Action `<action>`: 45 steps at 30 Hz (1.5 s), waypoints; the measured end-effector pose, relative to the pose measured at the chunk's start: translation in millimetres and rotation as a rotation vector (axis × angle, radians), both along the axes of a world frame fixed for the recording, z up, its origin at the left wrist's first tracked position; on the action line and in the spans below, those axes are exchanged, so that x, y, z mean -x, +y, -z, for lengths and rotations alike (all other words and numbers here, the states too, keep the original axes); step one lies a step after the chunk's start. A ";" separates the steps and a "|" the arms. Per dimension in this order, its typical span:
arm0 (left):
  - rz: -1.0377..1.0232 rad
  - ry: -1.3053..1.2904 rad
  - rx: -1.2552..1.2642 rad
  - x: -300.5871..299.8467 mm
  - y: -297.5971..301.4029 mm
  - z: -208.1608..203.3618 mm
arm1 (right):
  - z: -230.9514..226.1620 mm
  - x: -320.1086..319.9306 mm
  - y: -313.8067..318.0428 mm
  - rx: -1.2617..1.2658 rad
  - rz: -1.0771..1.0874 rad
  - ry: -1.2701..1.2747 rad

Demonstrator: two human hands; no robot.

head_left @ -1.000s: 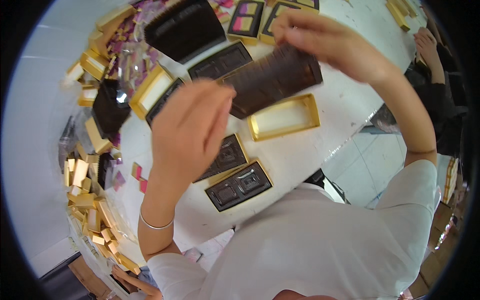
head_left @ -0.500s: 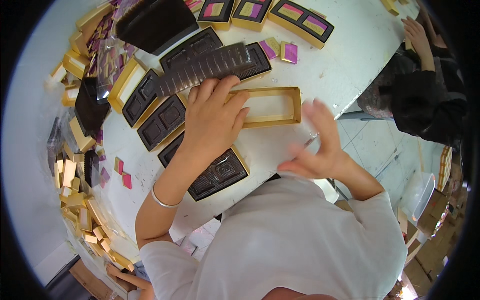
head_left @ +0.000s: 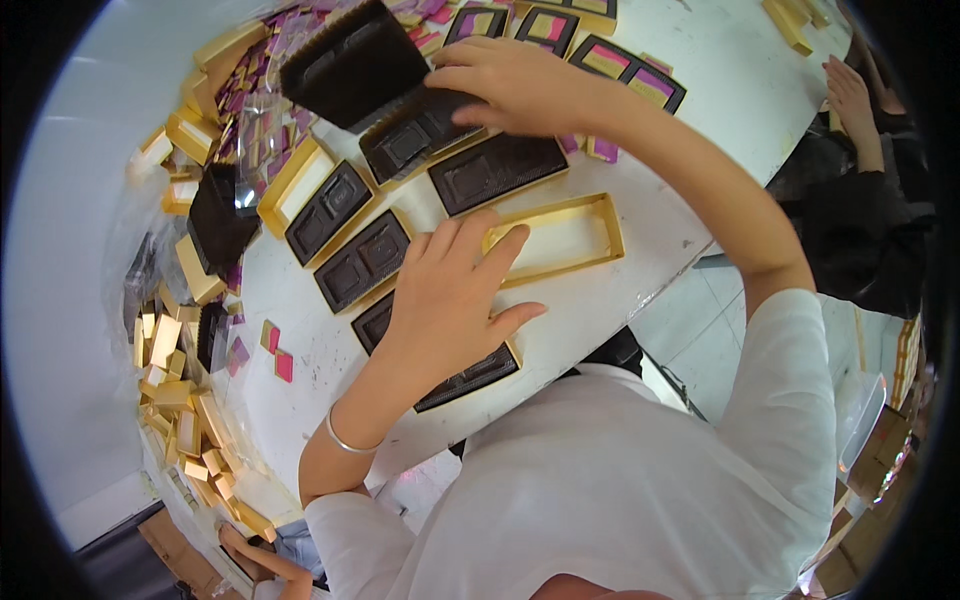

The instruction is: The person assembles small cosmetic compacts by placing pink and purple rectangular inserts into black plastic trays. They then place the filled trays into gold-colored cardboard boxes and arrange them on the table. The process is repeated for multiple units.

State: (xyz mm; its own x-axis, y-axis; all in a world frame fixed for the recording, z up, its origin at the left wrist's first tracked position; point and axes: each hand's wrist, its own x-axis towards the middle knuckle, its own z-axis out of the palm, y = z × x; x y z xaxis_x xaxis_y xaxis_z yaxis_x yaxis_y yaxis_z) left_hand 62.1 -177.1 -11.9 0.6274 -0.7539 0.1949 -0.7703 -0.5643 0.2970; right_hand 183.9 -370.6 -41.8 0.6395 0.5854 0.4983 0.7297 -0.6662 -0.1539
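Note:
My left hand (head_left: 450,290) is open, fingers spread and thumb out, over the near end of a gold box (head_left: 565,270) with a pale inside and no tray. Its fingertips reach the box's left end; whether they press on it I cannot tell. Farther up the table my right hand (head_left: 520,85) reaches across with fingers apart, at the right edge of a tall dark stack of plastic trays (head_left: 350,65). Below its fingers lies a gold box with a black two-well tray (head_left: 415,140). Another black tray (head_left: 500,172) lies between my hands.
More tray-lined gold boxes (head_left: 365,260) stand left of my left hand. Filled boxes (head_left: 625,75) with pink and purple packets are at the back. Loose packets and small gold boxes (head_left: 175,395) are heaped at left. Another person's hand (head_left: 850,95) is at far right.
My right hand has swung from the near right up to the tray stack. The dark strip-like tray that leaned across the boxes no longer shows there. My left hand stays beside the gold box.

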 end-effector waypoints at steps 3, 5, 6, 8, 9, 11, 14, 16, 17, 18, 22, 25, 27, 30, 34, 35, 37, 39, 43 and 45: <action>-0.013 0.049 -0.079 0.1 5.9 12.4 | 9.2 -20.8 3.7 0.077 -0.100 -0.082; -0.028 0.101 -0.107 1.3 9.2 21.1 | 3.9 -23.3 9.2 0.134 -0.089 -0.175; -0.055 0.098 -0.079 5.8 11.8 20.3 | -8.0 -9.1 0.9 -0.119 -0.165 0.053; -0.079 0.068 -0.014 4.1 11.8 13.2 | -20.3 20.8 -20.6 -0.301 0.020 0.207; -0.107 0.051 0.097 4.3 14.7 11.0 | -34.5 50.7 -44.9 -0.342 0.079 0.281; -0.152 -0.001 0.315 1.6 19.6 3.7 | -45.6 96.3 -71.4 -0.515 0.176 0.499; 0.050 -0.294 0.283 1.7 10.4 0.8 | -43.0 120.2 -61.3 -0.723 0.325 1.033; 0.073 -0.309 0.347 4.9 2.2 5.0 | -47.2 119.3 -59.0 -0.631 0.469 1.425; 0.067 -0.233 0.350 7.7 -1.7 3.4 | -44.5 120.8 -59.3 -0.643 0.445 1.478; 0.062 -0.156 0.351 9.9 -4.5 1.8 | -40.3 122.3 -59.8 -0.656 0.420 1.529; 0.037 0.230 0.256 6.4 -3.4 -3.5 | -46.5 125.9 -57.5 -0.571 0.349 1.518; -0.088 0.237 0.303 0.5 -4.5 0.6 | -52.7 133.8 -63.7 -0.457 0.022 1.074; -0.101 0.248 0.291 -0.8 -5.1 3.6 | -45.7 138.9 -62.1 -0.351 -0.125 0.697; -0.083 0.229 0.281 3.0 -9.3 4.6 | -32.5 142.8 -66.0 -0.261 -0.117 0.520; -0.156 0.263 0.032 1.0 2.0 3.3 | -26.3 129.0 -84.1 -0.027 -0.129 0.309; -0.155 0.343 0.012 0.6 2.2 4.8 | -25.4 128.7 -83.3 0.051 -0.129 0.300; -0.131 0.354 0.042 -0.1 -0.7 7.9 | -23.1 128.5 -79.0 0.208 -0.126 0.281; -0.116 0.357 0.060 -0.9 -2.7 10.1 | -16.1 130.3 -64.4 0.126 -0.162 0.268; -0.161 0.407 0.045 -0.3 -0.4 10.1 | -25.0 131.5 -64.1 -0.007 -0.213 0.629; -0.180 0.422 0.040 -0.2 1.4 10.0 | -23.3 132.1 -70.1 0.078 -0.235 0.601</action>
State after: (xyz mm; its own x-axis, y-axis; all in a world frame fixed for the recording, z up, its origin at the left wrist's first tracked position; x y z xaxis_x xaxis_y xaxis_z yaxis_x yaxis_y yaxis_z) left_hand 62.3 -175.7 -21.9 0.7782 -0.6230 -0.0791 -0.4682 -0.6594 0.5882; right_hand 51.8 -440.7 -18.6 0.6443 0.7635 0.0439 0.6588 -0.5251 -0.5387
